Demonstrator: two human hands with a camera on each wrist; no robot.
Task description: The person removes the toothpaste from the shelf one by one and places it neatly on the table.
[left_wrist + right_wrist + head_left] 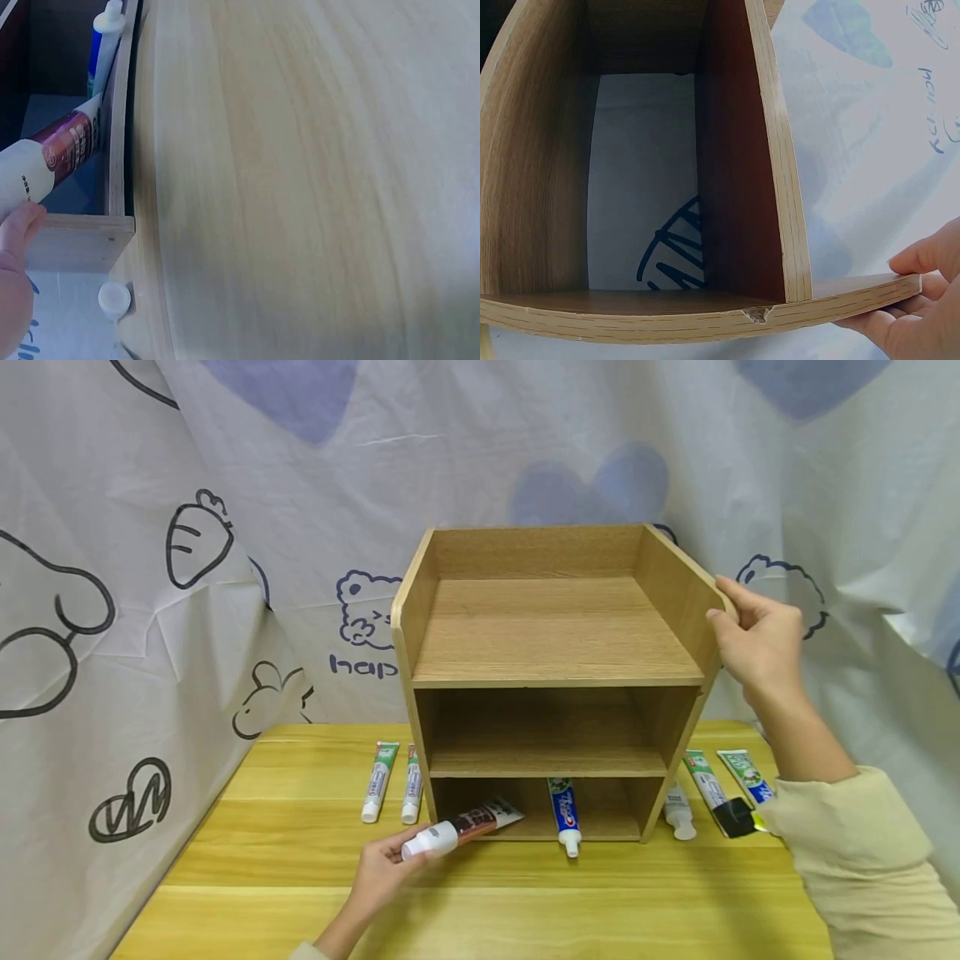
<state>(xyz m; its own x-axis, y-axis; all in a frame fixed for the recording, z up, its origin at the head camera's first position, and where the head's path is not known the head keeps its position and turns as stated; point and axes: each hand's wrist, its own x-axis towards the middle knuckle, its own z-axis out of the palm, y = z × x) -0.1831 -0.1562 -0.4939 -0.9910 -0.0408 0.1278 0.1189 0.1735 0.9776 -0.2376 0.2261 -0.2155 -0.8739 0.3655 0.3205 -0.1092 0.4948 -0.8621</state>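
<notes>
My left hand (381,867) holds a toothpaste tube (474,824) with a white cap end and a brown-red body. Its flat tail points into the lowest compartment of a wooden desktop shelf (555,628). A blue toothpaste tube (564,807) lies in that compartment, its white cap sticking out at the front. In the left wrist view, the brown-red tube's tail (93,109) comes close to the blue tube (105,46); I cannot tell whether they touch. My right hand (767,639) grips the shelf's right side panel (684,585) near its top front corner, thumb and fingers on opposite faces.
Two green-and-white tubes (380,781) lie left of the shelf. To its right lie a white-capped tube (678,812), a green-and-white tube (705,778) and a green-and-blue tube (746,772). A printed curtain (480,452) hangs behind the wooden table (525,910).
</notes>
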